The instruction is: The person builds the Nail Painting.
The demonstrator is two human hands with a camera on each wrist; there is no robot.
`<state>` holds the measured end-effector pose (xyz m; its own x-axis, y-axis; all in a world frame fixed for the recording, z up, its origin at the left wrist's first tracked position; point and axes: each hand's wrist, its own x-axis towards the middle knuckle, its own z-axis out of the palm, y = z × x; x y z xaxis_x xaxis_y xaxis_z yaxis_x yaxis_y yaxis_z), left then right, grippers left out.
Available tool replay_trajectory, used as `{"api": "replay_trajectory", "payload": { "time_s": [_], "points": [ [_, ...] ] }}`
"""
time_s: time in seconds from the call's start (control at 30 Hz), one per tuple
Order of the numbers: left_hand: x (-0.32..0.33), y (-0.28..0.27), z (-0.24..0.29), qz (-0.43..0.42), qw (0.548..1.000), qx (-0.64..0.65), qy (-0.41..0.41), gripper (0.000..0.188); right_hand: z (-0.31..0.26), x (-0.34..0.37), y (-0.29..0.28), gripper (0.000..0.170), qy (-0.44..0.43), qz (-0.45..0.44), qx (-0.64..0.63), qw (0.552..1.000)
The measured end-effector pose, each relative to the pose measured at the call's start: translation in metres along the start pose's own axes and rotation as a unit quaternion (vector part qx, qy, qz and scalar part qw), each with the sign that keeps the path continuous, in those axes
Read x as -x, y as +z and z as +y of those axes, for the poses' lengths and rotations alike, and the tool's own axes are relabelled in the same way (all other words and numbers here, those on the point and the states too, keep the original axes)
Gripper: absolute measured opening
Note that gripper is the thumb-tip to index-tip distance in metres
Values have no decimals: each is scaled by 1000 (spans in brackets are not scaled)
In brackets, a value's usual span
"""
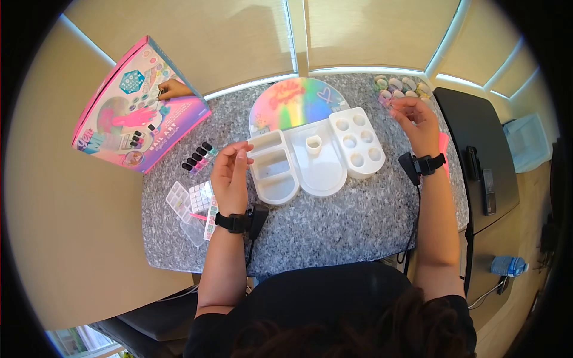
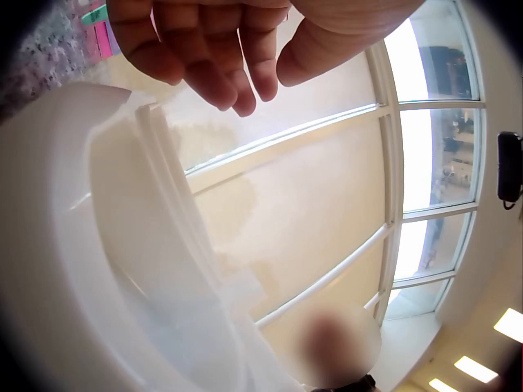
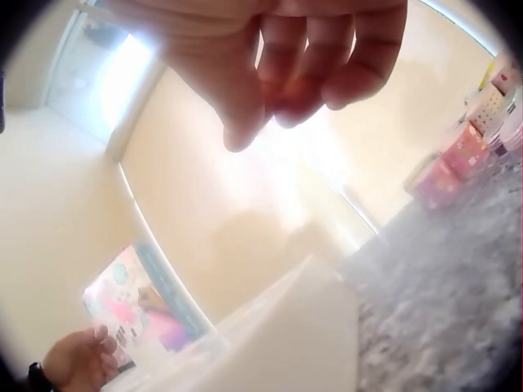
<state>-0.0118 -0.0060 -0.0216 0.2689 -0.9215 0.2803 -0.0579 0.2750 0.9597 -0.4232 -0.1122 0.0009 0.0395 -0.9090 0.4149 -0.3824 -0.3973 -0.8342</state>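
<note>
My left hand [image 1: 230,176] hovers beside the white compartment tray [image 1: 276,196], its fingers loosely bent with nothing between them. In the left wrist view, the fingers [image 2: 208,77] hang apart above the tray's pale wall [image 2: 49,188]. On the right, my right hand [image 1: 418,125] is raised beyond the round-hole holder [image 1: 365,138], near the patterned foil rolls [image 1: 407,90]. Its bent fingers [image 3: 359,77] and thumb hold nothing visible in the right wrist view. Between both trays lies the white base [image 1: 322,179], with a rainbow backboard [image 1: 298,101] behind it.
A nail art box [image 1: 143,107] stands at the back left. Several small polish bottles [image 1: 200,156], a clear case [image 1: 178,200] and a white grid sheet [image 1: 201,196] lie on the granite table [image 1: 334,227]. A black cabinet [image 1: 477,149] borders the right side.
</note>
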Motion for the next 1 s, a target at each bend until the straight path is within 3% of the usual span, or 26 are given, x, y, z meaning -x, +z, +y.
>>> {"api": "replay_trajectory", "payload": {
  "time_s": [0.07,0.2,0.37,0.7,0.77,0.8,0.87,1.0],
  "points": [
    [2,1,0,-2,1000,-5,7,23,4,4,5,22,-16,75,-55,996],
    [1,1,-1,-3,1000,-20,4,23,4,6,12,18,-20,118,-44,992],
    [2,2,5,-1,1000,-13,0,21,-19,6,18,16,-110,140,83,980],
    [2,-1,14,4,1000,-21,21,20,-27,6,39,10,-158,252,170,939],
    [2,0,16,2,999,-14,29,20,-22,5,35,11,-78,330,143,930],
    [3,0,17,6,999,-18,31,20,-21,6,34,11,-77,331,145,929],
    [2,-1,16,12,999,-20,34,20,-22,5,34,15,-4,443,35,896],
    [3,0,15,5,999,-24,45,22,-2,-3,24,18,-49,486,-36,872]
  ]
}}
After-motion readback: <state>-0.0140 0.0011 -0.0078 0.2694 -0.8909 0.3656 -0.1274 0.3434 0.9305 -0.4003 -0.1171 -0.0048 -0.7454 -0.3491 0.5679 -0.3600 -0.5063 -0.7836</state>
